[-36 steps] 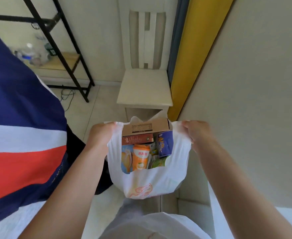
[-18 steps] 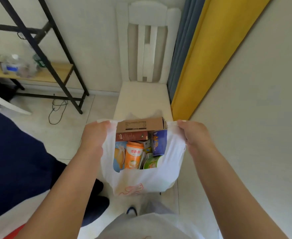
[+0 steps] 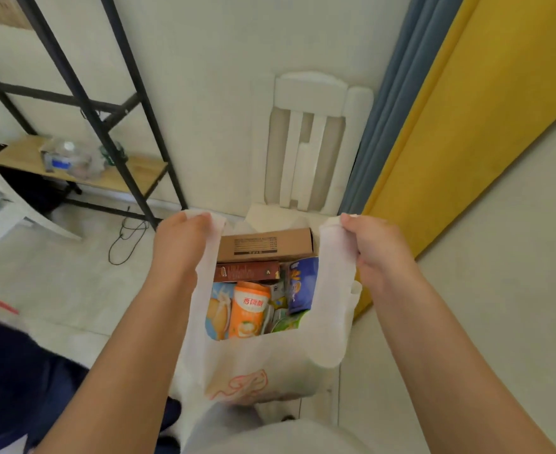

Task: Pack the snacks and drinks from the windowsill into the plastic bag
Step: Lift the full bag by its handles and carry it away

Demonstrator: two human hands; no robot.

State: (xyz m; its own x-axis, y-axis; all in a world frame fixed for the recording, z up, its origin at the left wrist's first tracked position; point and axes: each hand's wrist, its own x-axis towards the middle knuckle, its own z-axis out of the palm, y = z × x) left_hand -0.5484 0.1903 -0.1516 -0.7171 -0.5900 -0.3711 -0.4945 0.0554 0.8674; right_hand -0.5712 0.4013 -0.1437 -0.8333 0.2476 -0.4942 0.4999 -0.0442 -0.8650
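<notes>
I judge packing nearly done: my left hand [image 3: 180, 247] and right hand [image 3: 376, 253] each grip a handle of the bag [image 3: 257, 365]; boxes [image 3: 265, 245] at 12 o'clock, cup [image 3: 248, 309] inside.

White plastic bag [image 3: 263, 365], red line print on its front, held open in the air: left hand [image 3: 180, 244] grips one handle, right hand [image 3: 376, 253] grips the other. Contents visible at the mouth: brown cardboard box [image 3: 265, 245] at the far side; dark red carton [image 3: 247, 271] just beside it; orange cup [image 3: 248, 309]; blue snack packet [image 3: 303, 285]; green-lidded item [image 3: 289, 322], partly hidden. Behind: white chair [image 3: 316, 142], black metal shelf [image 3: 83, 99], yellow curtain [image 3: 467, 119].
</notes>
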